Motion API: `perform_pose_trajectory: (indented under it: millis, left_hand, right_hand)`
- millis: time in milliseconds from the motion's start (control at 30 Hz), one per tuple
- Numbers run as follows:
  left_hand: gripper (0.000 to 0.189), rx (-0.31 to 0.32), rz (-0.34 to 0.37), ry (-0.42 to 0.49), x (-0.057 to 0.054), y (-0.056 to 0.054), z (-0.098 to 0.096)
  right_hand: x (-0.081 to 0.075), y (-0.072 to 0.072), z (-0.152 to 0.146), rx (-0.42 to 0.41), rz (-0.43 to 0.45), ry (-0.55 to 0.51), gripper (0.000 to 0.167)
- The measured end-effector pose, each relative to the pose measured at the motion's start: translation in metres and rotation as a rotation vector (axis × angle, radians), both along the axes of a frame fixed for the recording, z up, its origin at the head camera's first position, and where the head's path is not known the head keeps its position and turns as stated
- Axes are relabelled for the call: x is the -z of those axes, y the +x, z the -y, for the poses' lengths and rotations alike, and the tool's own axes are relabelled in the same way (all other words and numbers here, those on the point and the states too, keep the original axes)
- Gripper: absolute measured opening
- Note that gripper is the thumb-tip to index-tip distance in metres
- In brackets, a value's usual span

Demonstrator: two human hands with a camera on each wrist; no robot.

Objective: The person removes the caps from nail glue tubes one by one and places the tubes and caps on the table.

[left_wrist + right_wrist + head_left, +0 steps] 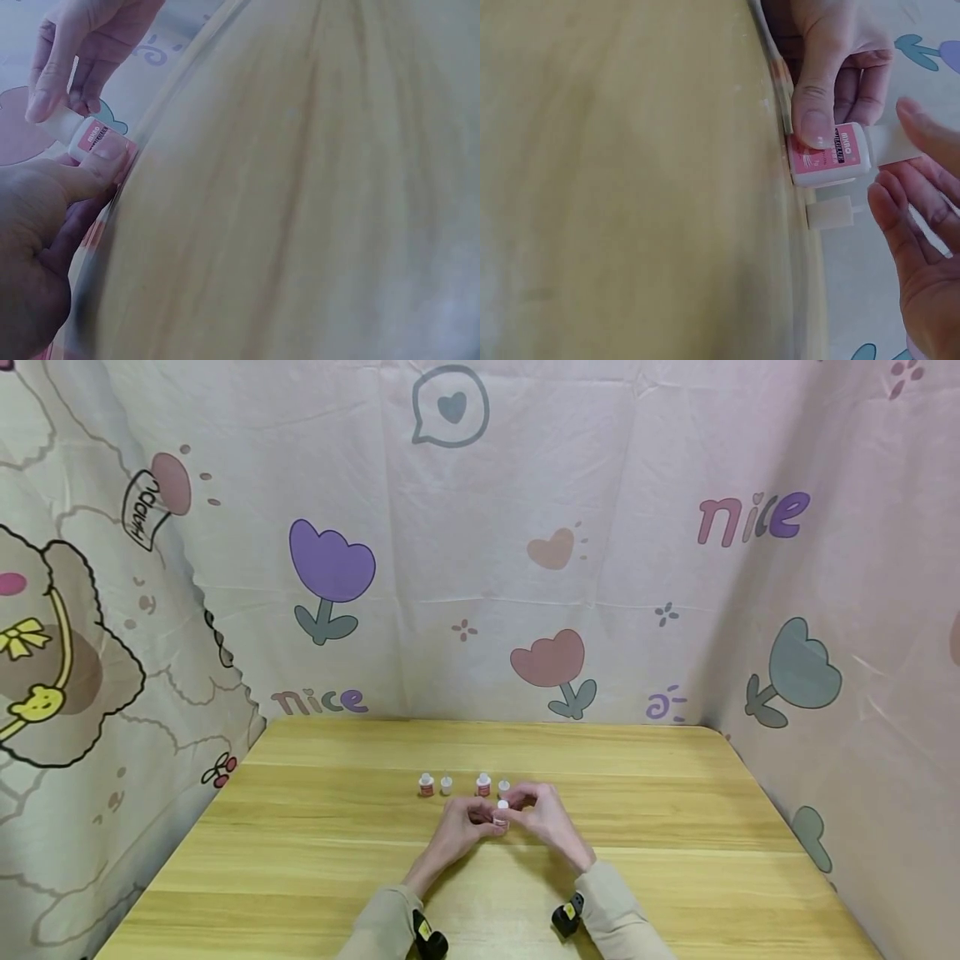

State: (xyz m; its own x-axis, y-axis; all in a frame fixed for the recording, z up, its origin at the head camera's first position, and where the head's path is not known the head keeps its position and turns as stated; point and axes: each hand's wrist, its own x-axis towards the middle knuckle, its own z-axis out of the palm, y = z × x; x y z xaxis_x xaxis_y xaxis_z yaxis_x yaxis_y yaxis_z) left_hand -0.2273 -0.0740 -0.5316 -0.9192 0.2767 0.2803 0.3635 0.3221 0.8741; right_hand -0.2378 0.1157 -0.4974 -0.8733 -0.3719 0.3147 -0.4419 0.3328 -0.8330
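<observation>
In the head view, my left hand point(457, 832) pinches a small nail glue bottle point(829, 161) by its pink-labelled body. The thumb lies across the label. My right hand point(551, 820) has thumb and fingers at the bottle's white cap point(891, 145), pinching it from the other side. The cap sits at the bottle's neck; whether it is screwed tight cannot be told. Just beyond the right hand's fingers, a loose white cap point(504, 787) stands on the table with a thin stem pointing up.
Behind the hands, two more pink-labelled bottles, a left one point(426, 787) and a right one point(483, 787), stand uncapped in a row. Another stemmed white cap point(446, 787) stands between them. A printed cloth point(450, 527) hangs behind the wooden table point(300, 827).
</observation>
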Motion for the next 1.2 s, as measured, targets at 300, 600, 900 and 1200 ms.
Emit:
perform_pose_trajectory:
  millis: [300, 600, 900, 1200]
  left_hand:
    - [0.017, -0.002, -0.012, 0.008, 0.0010, -0.0001, -0.0001]
    - [0.015, 0.015, -0.007, 0.048, 0.0026, -0.0012, -0.0001]
    - [0.017, 0.003, -0.012, 0.004, -0.0003, -0.0002, -0.0009]
    - [0.018, -0.002, -0.009, 0.060, 0.0015, 0.0008, -0.0035]
  right_hand:
    - [-0.0008, 0.0016, 0.0010, -0.009, -0.065, -0.003, 0.014]
    - [0.0028, -0.0003, -0.0007, -0.060, -0.146, 0.001, 0.008]
    - [-0.0002, 0.0010, -0.0006, 0.021, -0.008, 0.009, 0.017]
    - [-0.0011, 0.0024, 0.0017, 0.017, -0.078, 0.012, 0.010]
